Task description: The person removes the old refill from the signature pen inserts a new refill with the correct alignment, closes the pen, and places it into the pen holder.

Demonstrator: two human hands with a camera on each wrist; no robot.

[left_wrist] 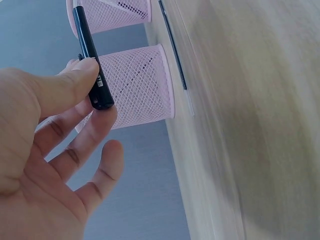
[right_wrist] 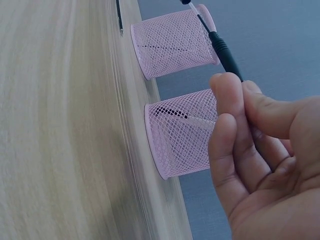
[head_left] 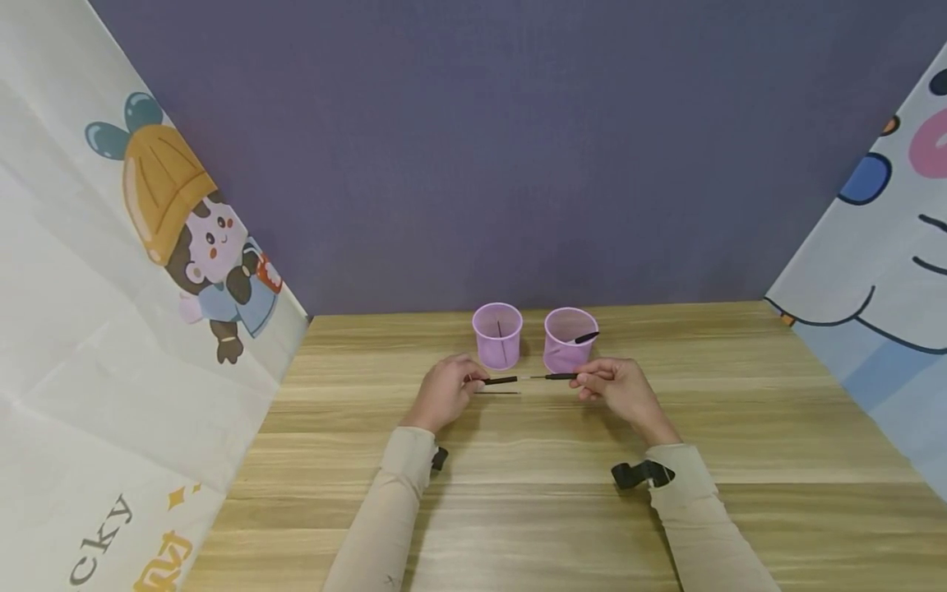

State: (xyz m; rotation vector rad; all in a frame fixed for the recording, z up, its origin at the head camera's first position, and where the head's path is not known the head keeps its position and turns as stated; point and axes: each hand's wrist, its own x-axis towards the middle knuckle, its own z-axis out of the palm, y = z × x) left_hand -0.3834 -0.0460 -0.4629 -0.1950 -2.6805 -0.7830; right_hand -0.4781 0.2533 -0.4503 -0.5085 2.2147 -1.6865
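My left hand (head_left: 447,386) pinches a black pen barrel (left_wrist: 87,40) with a clip, between thumb and fingers. Opposite it, my right hand (head_left: 620,390) pinches the black ribbed front section (right_wrist: 225,52) of a pen. A thin refill (right_wrist: 202,21) sticks out of that section, its clear end pointing at the barrel's mouth, right at it in the right wrist view. Both parts are held nearly in line above the table, in front of two cups. Below the left hand's barrel, a loose dark refill (left_wrist: 175,50) with a clear end lies on the wood.
Two pink mesh cups stand side by side near the back wall. In the left cup (head_left: 484,352) leans a thin dark refill (head_left: 499,329); the right cup (head_left: 558,360) holds a pen with a black end (head_left: 587,338). Wood-grain table (head_left: 518,518) extends around them.
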